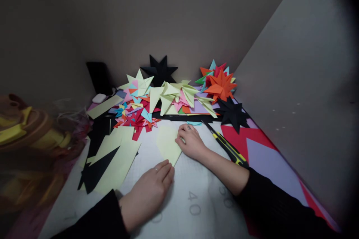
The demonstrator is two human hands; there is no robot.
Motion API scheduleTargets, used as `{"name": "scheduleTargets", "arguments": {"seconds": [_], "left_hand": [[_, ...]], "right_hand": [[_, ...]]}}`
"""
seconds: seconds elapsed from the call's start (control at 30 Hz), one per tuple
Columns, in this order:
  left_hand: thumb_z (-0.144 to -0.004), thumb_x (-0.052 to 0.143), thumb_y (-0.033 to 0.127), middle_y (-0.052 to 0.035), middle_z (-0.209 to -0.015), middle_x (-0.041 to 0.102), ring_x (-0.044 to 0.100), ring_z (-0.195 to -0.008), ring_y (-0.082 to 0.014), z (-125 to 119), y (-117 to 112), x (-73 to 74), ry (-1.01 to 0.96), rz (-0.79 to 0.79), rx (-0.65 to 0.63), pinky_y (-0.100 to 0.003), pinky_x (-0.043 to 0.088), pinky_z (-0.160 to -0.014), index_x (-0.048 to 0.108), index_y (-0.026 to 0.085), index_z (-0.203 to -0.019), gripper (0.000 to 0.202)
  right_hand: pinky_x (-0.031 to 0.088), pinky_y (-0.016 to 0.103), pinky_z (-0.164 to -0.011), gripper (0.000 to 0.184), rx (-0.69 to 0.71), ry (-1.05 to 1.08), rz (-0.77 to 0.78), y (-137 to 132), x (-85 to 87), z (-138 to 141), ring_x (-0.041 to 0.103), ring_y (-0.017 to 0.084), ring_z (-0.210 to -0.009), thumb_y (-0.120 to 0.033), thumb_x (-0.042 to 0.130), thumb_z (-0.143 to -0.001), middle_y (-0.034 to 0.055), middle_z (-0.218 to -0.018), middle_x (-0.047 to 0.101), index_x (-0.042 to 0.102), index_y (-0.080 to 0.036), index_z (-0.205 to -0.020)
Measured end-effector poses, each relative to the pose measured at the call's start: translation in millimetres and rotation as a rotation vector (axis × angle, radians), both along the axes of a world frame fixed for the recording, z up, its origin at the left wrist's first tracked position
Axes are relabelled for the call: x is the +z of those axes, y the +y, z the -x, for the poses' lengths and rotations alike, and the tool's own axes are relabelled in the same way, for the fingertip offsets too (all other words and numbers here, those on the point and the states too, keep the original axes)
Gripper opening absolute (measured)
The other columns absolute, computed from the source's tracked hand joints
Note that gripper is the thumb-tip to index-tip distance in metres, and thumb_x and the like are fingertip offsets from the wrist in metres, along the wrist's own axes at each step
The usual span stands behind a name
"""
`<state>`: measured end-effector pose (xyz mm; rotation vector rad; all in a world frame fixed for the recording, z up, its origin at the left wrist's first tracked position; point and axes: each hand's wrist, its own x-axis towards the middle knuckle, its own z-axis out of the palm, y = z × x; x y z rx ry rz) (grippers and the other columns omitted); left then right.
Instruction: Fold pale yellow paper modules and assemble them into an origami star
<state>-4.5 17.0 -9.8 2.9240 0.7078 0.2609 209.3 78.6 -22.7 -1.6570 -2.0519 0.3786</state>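
A piece of pale yellow-green paper lies on the white printed surface in the middle, its lower end narrowing to a point. My right hand rests on its right edge with curled fingers, pressing the paper down. Close to the lower point lies my left hand, its fingers stretched out together and the fingertips at the paper's corner. Both hands wear a ring. Beside my right forearm is a yellow and black utility knife, blade end pointing away from me.
Pale green and black paper offcuts lie to the left. Behind are folded paper stars, including a black star, an orange star and pale green pieces. Red sheets and a lilac sheet lie right, by the wall.
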Motion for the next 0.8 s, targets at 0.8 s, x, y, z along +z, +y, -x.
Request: {"name": "scheduleTargets", "arguments": {"seconds": [0.8], "left_hand": [[-0.082,0.045,0.007,-0.0137,-0.138,0.045,0.033,-0.132,-0.0278,-3.8,2.7,8.3,0.078,0.041,-0.03,-0.044,0.036,-0.101,0.056,0.013,-0.107,0.028]], "right_hand": [[0.039,0.039,-0.087,0.007,-0.026,-0.038,0.023,-0.1,0.6,0.5,0.045,0.023,-0.097,-0.022,0.059,-0.078,0.0051,-0.098,0.053,0.055,-0.02,-0.073]]}}
